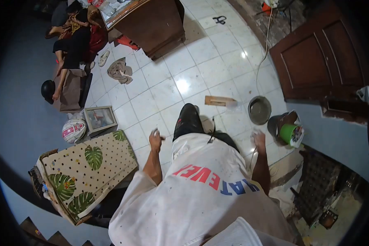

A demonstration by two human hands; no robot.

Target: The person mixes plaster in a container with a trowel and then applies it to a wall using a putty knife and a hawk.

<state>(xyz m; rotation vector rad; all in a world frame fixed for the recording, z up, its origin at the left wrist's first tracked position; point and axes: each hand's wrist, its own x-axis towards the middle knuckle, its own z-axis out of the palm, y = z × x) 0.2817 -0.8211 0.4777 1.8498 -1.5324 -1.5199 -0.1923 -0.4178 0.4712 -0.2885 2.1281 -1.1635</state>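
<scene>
My left hand (156,140) hangs in front of my body, its fingers loosely bent and apart, with nothing visible in it. Whitish dust marks its fingertips. On the other side, my right hand (258,140) hangs with its fingers stretched out and pale with dust; I see nothing held there. Ahead of it on the tiles stands a round grey basin (259,110). A wooden float (220,101), seemingly a plastering tool, lies flat to the left of the basin. Further right, a green pail (289,134) leans by a dark bucket (277,124).
A leaf-patterned padded board (106,158) lies at left, beside a glass-fronted box (99,119) and a wrapped ball-like bundle (74,130). A crumpled cloth (120,71) lies near a wooden cabinet (151,26). A person (76,43) reclines at upper left. A cable (266,49) trails near a brown door (320,53).
</scene>
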